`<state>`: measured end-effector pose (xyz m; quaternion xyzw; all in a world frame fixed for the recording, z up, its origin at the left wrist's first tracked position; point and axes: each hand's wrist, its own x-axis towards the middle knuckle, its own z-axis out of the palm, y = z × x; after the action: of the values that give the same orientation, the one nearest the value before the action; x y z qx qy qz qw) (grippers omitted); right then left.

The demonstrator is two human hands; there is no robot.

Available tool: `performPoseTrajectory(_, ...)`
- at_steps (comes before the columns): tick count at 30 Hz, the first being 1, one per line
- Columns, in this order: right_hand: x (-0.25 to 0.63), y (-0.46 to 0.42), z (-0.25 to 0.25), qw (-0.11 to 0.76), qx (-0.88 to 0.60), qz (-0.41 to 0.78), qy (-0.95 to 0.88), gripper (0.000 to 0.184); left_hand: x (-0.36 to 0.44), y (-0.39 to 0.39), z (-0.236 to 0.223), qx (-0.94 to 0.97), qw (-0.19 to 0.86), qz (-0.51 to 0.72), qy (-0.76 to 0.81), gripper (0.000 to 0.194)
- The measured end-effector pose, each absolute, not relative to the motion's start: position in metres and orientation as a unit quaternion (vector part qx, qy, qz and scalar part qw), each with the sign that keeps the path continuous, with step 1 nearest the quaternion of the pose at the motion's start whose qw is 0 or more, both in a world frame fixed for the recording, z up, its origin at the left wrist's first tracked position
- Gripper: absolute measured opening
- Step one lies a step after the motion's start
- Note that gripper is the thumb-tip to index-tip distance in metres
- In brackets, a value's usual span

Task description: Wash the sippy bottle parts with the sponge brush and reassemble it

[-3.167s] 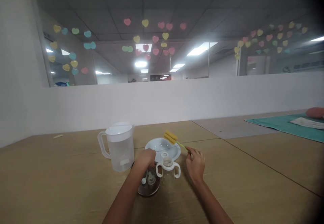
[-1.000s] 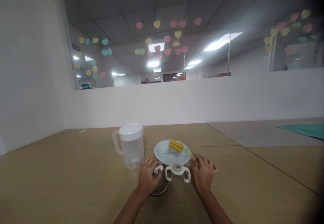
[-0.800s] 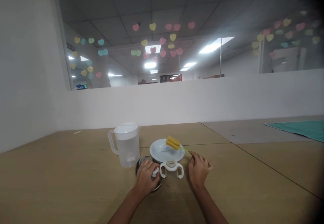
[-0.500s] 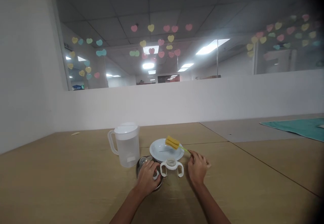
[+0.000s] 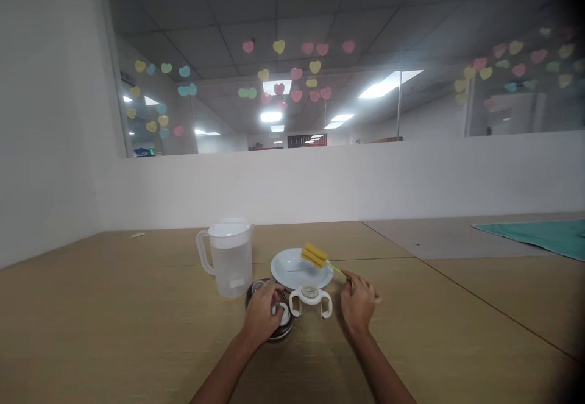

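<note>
My right hand is closed around the thin green handle of a bottle brush, whose yellow sponge head hangs over the white bowl. My left hand is over a dark round metal dish, fingers curved and apart. Beside its fingertips in the dish lies a white ring-like part; whether they touch it is hard to see. A clear part shows at the dish's back, partly hidden by the hand. Between my hands stands a clear baby bottle, uncapped, with a white two-handled collar.
A translucent pitcher with a handle stands left of the bowl. A teal cloth lies at the far right of the wooden table. Behind is a white wall below a window with heart stickers.
My left hand has shifted slightly left, its fingers spreading and exposing more of the white part in the dish. The right hand still holds the brush, nearly unmoved. The view has turned slightly.
</note>
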<state>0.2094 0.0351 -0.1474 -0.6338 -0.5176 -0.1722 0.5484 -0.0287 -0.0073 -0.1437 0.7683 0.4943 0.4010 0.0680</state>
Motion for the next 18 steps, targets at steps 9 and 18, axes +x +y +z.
performPoseTrajectory(9,0.209,0.036,-0.148,0.555,-0.638,-0.151,-0.511,0.033,-0.028,-0.008,-0.137,0.727,0.11,0.463,0.494,0.03)
performPoseTrajectory(18,0.211,0.037,-0.147,0.574,-0.642,-0.119,-0.494,0.034,-0.034,-0.008,-0.127,0.62,0.133,0.615,0.468,0.022)
